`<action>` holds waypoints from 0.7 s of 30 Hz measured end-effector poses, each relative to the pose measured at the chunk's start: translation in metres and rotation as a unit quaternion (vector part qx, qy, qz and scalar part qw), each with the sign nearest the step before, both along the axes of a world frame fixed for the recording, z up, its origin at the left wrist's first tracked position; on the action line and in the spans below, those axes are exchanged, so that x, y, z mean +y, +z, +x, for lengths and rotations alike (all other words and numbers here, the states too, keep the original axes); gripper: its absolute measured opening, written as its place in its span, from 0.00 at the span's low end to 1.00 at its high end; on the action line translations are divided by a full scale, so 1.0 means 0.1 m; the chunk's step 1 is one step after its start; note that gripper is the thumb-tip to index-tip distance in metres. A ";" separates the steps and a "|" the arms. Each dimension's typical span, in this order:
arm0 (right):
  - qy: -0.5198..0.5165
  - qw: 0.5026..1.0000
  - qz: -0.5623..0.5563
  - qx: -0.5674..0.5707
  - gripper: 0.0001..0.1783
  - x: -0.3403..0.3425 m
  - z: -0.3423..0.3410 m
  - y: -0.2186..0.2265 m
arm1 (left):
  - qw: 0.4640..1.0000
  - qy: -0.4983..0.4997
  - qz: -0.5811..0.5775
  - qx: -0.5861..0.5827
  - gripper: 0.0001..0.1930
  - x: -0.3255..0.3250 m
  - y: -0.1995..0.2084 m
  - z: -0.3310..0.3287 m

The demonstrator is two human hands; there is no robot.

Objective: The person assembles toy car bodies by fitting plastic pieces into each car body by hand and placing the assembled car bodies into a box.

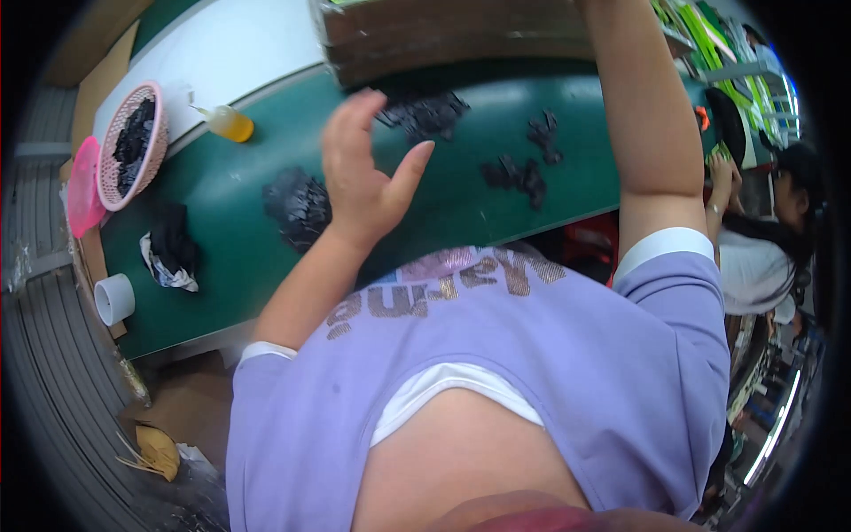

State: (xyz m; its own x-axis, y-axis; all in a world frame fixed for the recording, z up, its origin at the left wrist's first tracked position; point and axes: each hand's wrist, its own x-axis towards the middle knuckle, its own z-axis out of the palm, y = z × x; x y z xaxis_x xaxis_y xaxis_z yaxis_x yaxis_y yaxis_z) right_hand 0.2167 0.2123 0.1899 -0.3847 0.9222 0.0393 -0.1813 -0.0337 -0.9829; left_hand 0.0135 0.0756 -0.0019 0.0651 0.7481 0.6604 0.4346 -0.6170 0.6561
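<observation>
My left hand (362,182) hovers over the green tabletop (235,293), thumb spread away from the fingers and nothing in its grasp. Just left of its wrist lies a heap of small black pieces (297,208); their kind is not clear. Beyond the fingers is a second black pile (430,115). Smaller black clusters (519,180) sit to the right. My right forearm (651,115) stretches away past the table's right part, and its hand is cut off by the upper edge. A cardboard box (452,40) stands at the back, near where that arm reaches.
At the far left a pink basket (158,146) holds black pieces, with a bright pink plastic dish (86,191) beside it. Nearby are a bottle of yellow liquid (230,125), a dark cloth (173,248) and a white cup (114,300). Another person (762,257) works at right.
</observation>
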 end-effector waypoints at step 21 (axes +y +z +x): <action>-0.115 0.972 -0.054 -0.199 0.14 -2.07 0.58 -1.63 | 0.967 -0.149 -0.036 0.202 0.22 -0.45 0.08 0.11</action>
State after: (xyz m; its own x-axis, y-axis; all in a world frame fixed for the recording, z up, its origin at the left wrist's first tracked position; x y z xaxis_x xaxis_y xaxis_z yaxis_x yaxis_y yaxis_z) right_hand 0.2752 0.0049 0.0274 -0.1327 0.9761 -0.1720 0.1981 -0.1440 -0.9696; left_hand 0.0249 0.0305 0.0061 0.5263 0.6995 0.4835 0.4747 -0.7134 0.5154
